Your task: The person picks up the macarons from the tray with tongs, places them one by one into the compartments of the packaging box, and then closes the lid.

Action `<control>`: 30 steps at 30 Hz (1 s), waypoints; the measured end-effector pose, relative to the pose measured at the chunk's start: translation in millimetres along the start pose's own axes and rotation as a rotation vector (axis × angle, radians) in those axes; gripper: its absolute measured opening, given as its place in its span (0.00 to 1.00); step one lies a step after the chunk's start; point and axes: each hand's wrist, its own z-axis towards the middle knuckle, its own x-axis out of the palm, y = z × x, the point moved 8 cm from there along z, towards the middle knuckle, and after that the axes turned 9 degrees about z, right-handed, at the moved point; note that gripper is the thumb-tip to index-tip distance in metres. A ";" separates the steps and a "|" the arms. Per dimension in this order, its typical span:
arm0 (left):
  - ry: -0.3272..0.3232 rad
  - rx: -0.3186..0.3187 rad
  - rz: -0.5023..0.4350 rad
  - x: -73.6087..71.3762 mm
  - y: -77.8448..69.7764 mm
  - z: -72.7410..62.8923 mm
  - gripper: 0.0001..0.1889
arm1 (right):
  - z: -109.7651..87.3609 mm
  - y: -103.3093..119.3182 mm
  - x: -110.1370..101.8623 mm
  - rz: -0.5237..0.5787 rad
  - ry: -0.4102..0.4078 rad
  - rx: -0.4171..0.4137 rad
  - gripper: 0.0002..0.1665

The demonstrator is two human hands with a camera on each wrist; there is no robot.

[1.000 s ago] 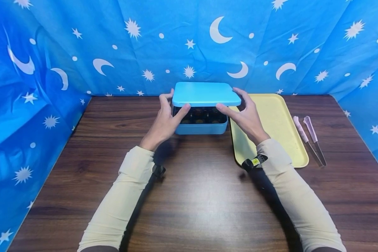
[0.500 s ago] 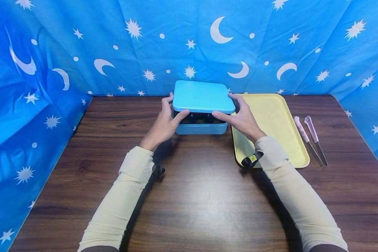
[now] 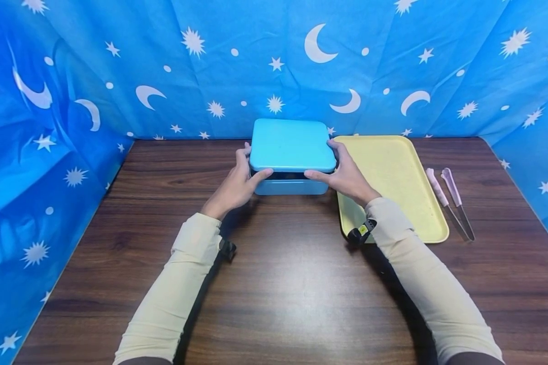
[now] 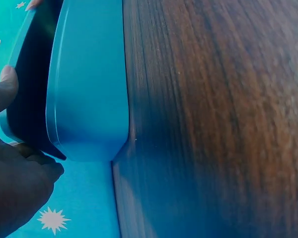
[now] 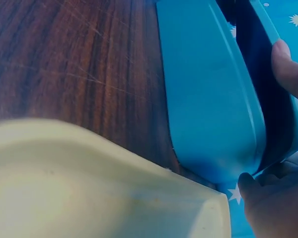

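Note:
A light blue lid [image 3: 293, 144] lies over a blue rectangular box [image 3: 291, 187] at the back middle of the table. Along the front a dark gap shows between lid and box; the box's inside is hidden in shadow. My left hand [image 3: 234, 187] grips the lid's left end, thumb at its front edge and fingers round the side. My right hand [image 3: 350, 175] holds the right end the same way. In the left wrist view the box wall [image 4: 89, 84] stands on the table, with the lid raised off its rim. The right wrist view shows the same gap above the box [image 5: 208, 94].
A yellow tray [image 3: 392, 187] lies just right of the box, partly under my right forearm. Tongs with pink handles [image 3: 452, 190] lie to the right of the tray. Behind the table hangs a blue cloth [image 3: 274, 61] with moons and stars.
The lid has come down and slightly left over the box, narrowing the front gap. Both hands have moved with it, the right one inward. Tray and tongs have stayed in place.

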 end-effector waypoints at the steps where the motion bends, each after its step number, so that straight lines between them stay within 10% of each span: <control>1: 0.007 -0.007 0.005 0.6 1.6 -0.1 0.44 | 0.3 -0.9 0.7 -0.005 0.000 0.003 0.64; 30: 0.055 -0.128 0.059 7.6 15.8 -1.7 0.45 | -2.6 -8.8 10.3 -0.092 0.053 0.030 0.64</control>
